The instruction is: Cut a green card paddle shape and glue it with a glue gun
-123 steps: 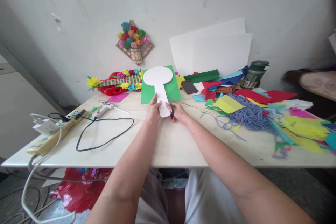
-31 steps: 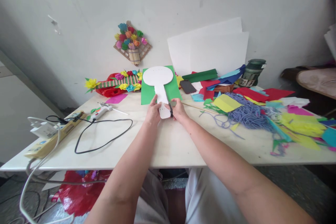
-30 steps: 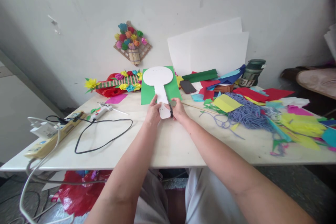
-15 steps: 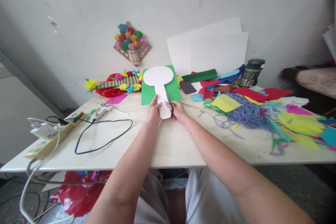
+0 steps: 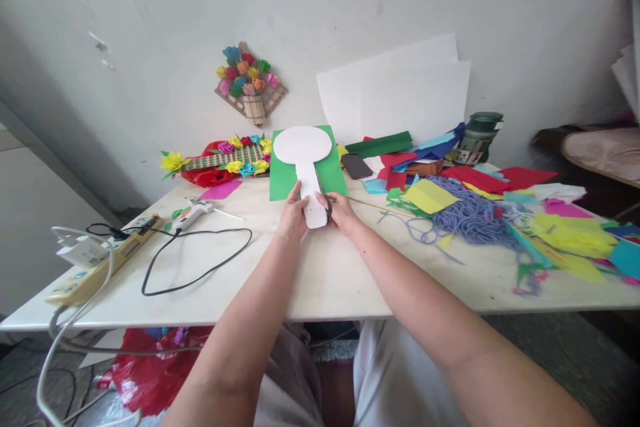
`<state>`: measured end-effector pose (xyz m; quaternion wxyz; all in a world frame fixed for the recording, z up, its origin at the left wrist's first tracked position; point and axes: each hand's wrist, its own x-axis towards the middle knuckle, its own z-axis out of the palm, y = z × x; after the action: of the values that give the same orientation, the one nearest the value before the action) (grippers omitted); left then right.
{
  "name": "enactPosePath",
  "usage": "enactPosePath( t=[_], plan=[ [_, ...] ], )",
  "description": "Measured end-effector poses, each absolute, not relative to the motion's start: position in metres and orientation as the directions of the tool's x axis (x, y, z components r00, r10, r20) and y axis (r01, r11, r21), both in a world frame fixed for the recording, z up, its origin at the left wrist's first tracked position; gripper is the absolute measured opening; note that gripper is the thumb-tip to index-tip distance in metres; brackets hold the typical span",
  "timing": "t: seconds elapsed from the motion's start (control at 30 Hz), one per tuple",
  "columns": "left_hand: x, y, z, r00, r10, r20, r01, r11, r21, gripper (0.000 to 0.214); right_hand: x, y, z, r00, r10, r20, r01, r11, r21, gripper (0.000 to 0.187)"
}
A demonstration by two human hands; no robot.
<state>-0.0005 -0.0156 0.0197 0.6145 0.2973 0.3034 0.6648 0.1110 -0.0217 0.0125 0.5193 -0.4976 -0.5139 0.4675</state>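
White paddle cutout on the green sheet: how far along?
Done: paddle cutout is cut out and laid on the green sheet. In hand: left hand holds its handle, right hand holds a dark tool at the handle's edge. Remaining: green sheet looks uncut.

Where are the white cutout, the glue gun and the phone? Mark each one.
white cutout point(image 5: 303, 145): head view, middle of its round top.
glue gun point(image 5: 193, 212): head view, on its white body.
phone point(image 5: 356, 165): head view, centre of its dark screen.
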Motion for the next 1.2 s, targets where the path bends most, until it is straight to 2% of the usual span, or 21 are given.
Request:
enactPosePath(
  t=[0.3, 0.83, 1.2],
  plan=[
    [0.0002, -0.0152, 0.0209, -0.081, 0.997, -0.004, -0.656, -0.05, 0.753, 0.072, 0.1088, -0.0198, 0.0099, 0.038, 0.995, 0.092, -0.005, 0.092, -0.996, 0.059],
    [-0.0001, -0.0149, 0.0218, -0.089, 0.996, -0.017, -0.668, -0.047, 0.743, 0.067, 0.1058, -0.0196, 0.0086, 0.032, 0.989, 0.147, 0.055, 0.146, -0.988, 0.053],
    [-0.0011, -0.0143, 0.0206, -0.075, 0.997, -0.029, -0.663, -0.029, 0.748, 0.068, 0.1052, -0.019, 0.0075, 0.055, 0.99, 0.133, 0.069, 0.129, -0.989, 0.055]
  ],
)
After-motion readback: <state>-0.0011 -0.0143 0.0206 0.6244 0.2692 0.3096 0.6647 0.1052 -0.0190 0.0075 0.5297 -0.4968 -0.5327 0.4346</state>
